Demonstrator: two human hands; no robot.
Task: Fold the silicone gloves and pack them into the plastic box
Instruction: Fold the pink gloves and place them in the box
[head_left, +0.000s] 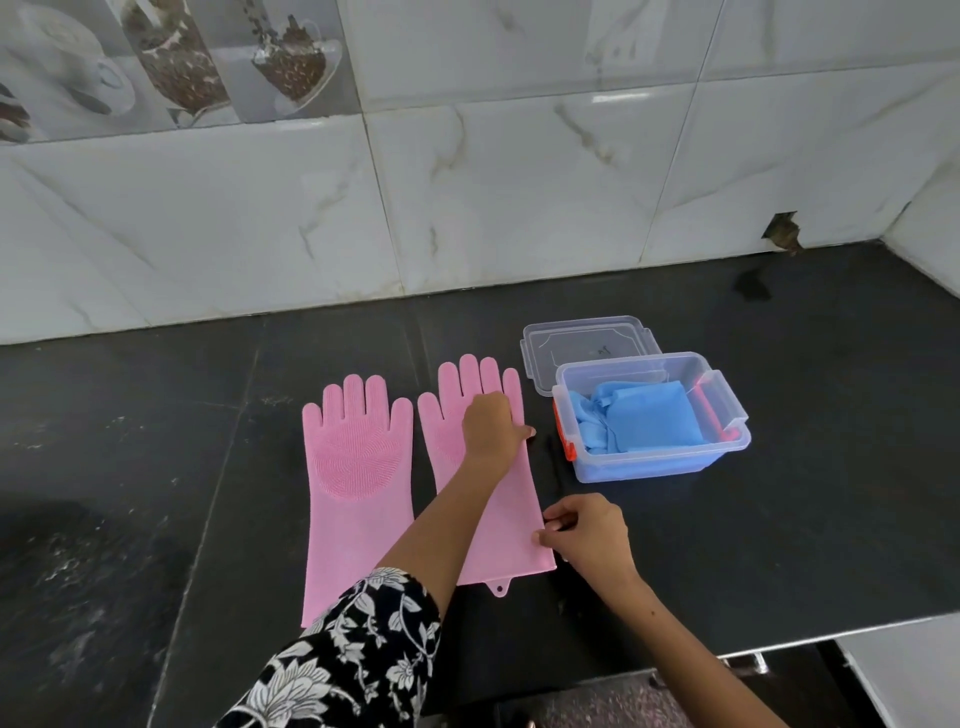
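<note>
Two pink silicone gloves lie flat on the black counter, fingers pointing to the wall. The left glove (358, 483) shows its bristled palm and nothing touches it. My left hand (493, 428) reaches across and grips the right edge of the right glove (511, 525) near the palm. My right hand (587, 535) pinches the same glove's right edge at the cuff. To the right stands the clear plastic box (652, 457), open, with folded blue material (641, 421) inside.
The box's clear lid (587, 343) lies behind it against the box. A marble-tiled wall (467, 208) rises behind the counter (156, 441). The counter's front edge runs at the lower right.
</note>
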